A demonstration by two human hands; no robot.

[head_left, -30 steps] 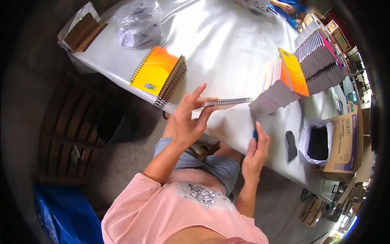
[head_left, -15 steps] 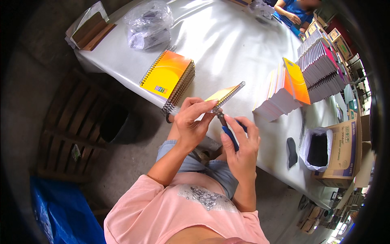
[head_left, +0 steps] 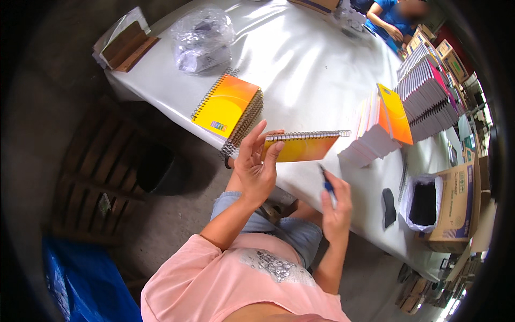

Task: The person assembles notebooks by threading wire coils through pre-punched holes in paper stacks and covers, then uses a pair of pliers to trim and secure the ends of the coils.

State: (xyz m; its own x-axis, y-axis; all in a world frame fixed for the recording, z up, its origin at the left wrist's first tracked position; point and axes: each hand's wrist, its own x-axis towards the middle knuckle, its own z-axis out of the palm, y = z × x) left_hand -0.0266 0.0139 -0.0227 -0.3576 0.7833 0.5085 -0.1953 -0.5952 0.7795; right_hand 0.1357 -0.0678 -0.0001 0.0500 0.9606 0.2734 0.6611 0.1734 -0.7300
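I see the left hand closed firmly on one spiral notebook, its thumb on the near face and the other fingers behind. The notebook is in the air, tilted, above the front edge of the table, and extends to the right from this grip. Its cover passes from yellow beside the thumb to orange at the far end; the silver coil runs along the upper edge and sticks out a little past the cover. The right hand, lower and to the right, has its fingers closed around a blue-handled tool, whose dark tip points up, just below the notebook and apart from it.

To the left of the left grip, a dark bin is on the floor; I cannot tell its content. To the right of the right grip stands a white plastic liner with something black inside, against a brown carton. Far beyond the left grip, a clear plastic bag wraps something whitish.

The table has a glossy white cover. Just beyond the left grip lies a notebook stack, yellow and orange; at the far right, a co-worker in blue.
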